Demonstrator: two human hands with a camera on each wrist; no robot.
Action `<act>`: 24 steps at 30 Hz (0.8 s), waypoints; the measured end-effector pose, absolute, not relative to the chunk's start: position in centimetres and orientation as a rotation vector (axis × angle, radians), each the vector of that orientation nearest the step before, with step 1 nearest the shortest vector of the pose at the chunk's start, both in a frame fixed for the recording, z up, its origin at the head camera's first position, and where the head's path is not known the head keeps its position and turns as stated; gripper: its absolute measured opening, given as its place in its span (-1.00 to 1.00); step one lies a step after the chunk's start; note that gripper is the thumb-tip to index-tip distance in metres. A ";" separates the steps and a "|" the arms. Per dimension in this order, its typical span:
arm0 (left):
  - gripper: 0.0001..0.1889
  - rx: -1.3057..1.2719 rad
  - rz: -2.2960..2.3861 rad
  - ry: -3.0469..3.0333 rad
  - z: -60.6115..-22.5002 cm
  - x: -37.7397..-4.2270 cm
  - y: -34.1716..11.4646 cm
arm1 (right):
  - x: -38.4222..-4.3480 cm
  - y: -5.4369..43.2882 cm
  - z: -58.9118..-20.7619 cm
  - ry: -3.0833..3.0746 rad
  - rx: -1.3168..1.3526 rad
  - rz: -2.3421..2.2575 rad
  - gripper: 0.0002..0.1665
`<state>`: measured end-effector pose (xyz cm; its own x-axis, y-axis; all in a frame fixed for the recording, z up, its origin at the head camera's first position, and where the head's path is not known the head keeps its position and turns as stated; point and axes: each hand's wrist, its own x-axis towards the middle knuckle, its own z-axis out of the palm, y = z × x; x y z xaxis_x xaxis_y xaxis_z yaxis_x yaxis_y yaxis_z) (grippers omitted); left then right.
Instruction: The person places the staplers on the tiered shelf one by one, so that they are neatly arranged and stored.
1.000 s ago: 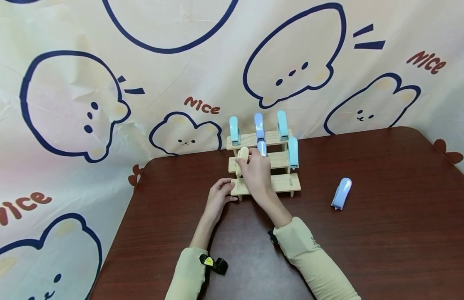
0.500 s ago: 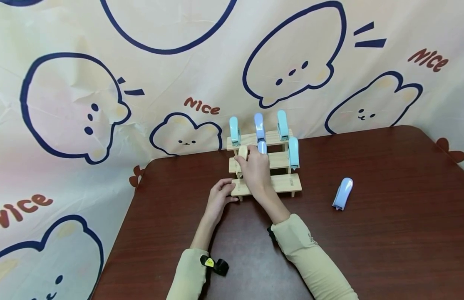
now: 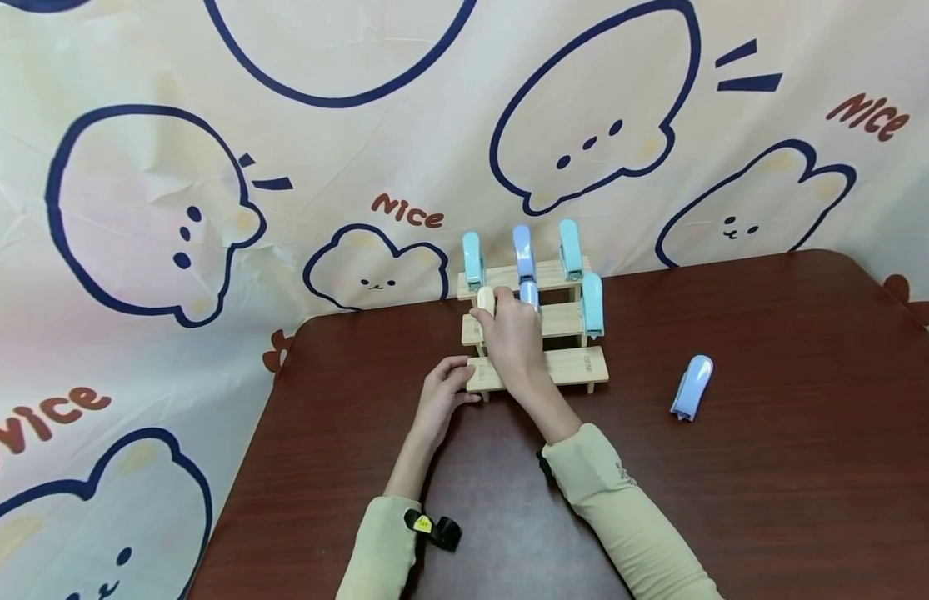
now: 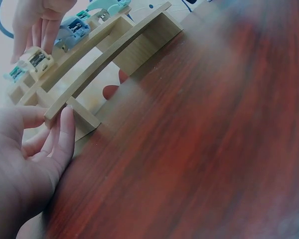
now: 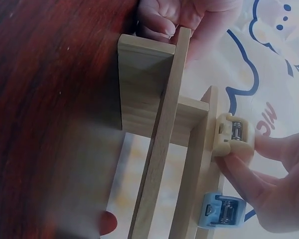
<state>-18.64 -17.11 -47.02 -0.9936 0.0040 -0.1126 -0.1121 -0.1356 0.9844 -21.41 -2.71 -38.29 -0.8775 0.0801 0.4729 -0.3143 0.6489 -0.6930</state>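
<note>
My right hand (image 3: 515, 337) pinches a cream stapler (image 3: 485, 300) between thumb and fingers, at the left end of the middle tier of a small three-tier wooden stand (image 3: 569, 367). In the right wrist view, that cream stapler (image 5: 234, 130) is upright against the tier's edge, its metal spring end facing the camera. A blue stapler (image 5: 223, 211) is beside it on the same tier. My left hand (image 3: 439, 392) grips the left end of the lowest tier; in the left wrist view its thumb and fingers (image 4: 65, 132) hold that board's corner.
Light blue staplers (image 3: 473, 260) and a periwinkle one (image 3: 524, 254) stand on the top tier. Another light blue stapler (image 3: 593, 307) is at the middle tier's right end. One periwinkle stapler (image 3: 691, 387) lies on the dark wooden table (image 3: 809, 433). A printed cloth (image 3: 404, 150) hangs behind.
The cream stapler, tilted to the right a second ago, now stands straighter in my right hand, at the middle tier. My left hand keeps its grip on the stand.
</note>
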 end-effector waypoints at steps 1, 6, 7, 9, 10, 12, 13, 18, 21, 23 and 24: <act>-0.70 -0.122 2.307 2.012 -47.0 -18.6 -17.1 | -21.4 -2.7 -38.3 -2.401 0.189 1.112 -0.56; -0.70 -0.123 2.305 2.014 -47.0 -18.7 -17.0 | -21.4 -2.6 -38.2 -2.399 0.217 1.059 -0.56; -0.70 -0.126 2.305 2.014 -47.0 -18.7 -17.0 | -21.4 -2.6 -38.2 -2.400 0.222 1.050 -0.56; -0.70 -0.133 2.307 2.013 -47.0 -18.7 -17.0 | -21.4 -2.6 -38.2 -2.408 0.231 1.034 -0.58; -0.70 -0.139 2.309 2.012 -47.1 -18.7 -17.0 | -21.3 -2.7 -38.1 -2.413 0.235 1.031 -0.60; -0.70 -0.134 2.308 2.014 -47.0 -18.7 -17.1 | -21.2 -2.7 -38.0 -2.427 0.233 1.033 -0.61; -0.69 -0.133 2.310 2.013 -47.0 -18.6 -17.1 | -21.2 -2.8 -37.9 -2.437 0.232 1.035 -0.62; -0.69 -0.140 2.305 2.020 -47.1 -18.6 -17.2 | -20.7 -2.1 -36.9 -2.473 0.312 1.004 -0.69; -0.68 -0.138 2.303 2.018 -47.1 -18.6 -17.2 | -20.4 -0.7 -36.4 -2.421 0.439 0.970 -0.75; -0.69 -0.136 2.303 2.016 -47.0 -18.5 -17.2 | -20.2 0.8 -36.2 -2.351 0.520 0.949 -0.78; -0.69 -0.134 2.301 2.020 -47.0 -18.5 -17.2 | -20.2 1.5 -36.2 -2.312 0.549 0.939 -0.79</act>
